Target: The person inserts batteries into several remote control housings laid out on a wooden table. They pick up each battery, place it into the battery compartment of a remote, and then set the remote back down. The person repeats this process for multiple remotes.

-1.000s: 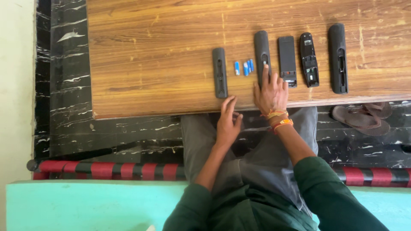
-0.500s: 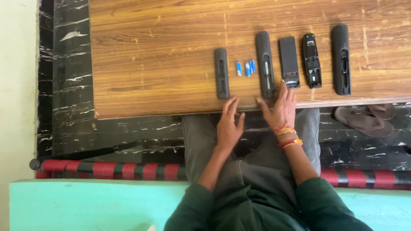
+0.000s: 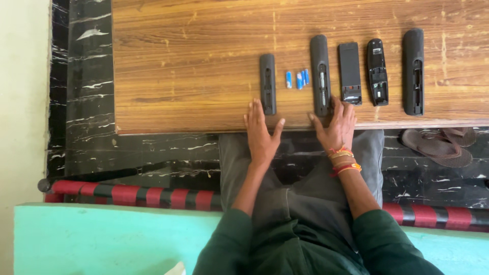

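Four black remotes (image 3: 321, 75) face-down, battery bays open.

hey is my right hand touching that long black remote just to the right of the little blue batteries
Touching. The head view shows the right hand lying flat at the table edge, its fingertips overlapping the near end of the long black remote beside the blue batteries, with no gap visible.

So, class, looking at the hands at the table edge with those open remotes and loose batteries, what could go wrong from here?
1. The three small blue batteries lie loose between two remotes; a nudge from either hand could roll them off the wooden table.
2. The right hand rests against the long remote, which lies close to the table's near edge, so a pull back might drag it off.
3. The left hand sits just beside the short remote, also near that edge.
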